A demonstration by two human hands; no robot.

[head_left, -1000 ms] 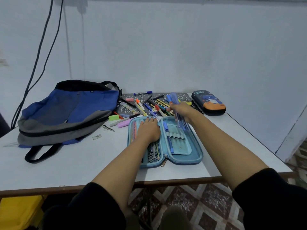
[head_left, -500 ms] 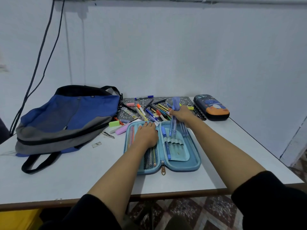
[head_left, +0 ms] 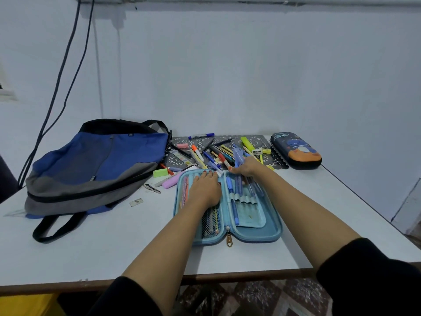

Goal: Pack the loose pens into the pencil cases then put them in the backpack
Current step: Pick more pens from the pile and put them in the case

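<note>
An open light-blue pencil case lies flat in the middle of the white table. My left hand presses flat on its left mesh half. My right hand grips a bunch of blue pens at the case's far edge, their lower ends lying in the right half by the elastic loops. Loose pens and markers are heaped on a grey mat behind the case. A blue and grey backpack lies at the left. A closed dark pencil case sits at the back right.
A green eraser, a lilac marker and small scraps lie between the backpack and the open case. Black cables hang down the wall at the left. The table's front edge is near my arms, its right edge past the dark case.
My right hand has lowered the bunch of blue pens into the right half of the open case. My left hand has stayed on the left half.
</note>
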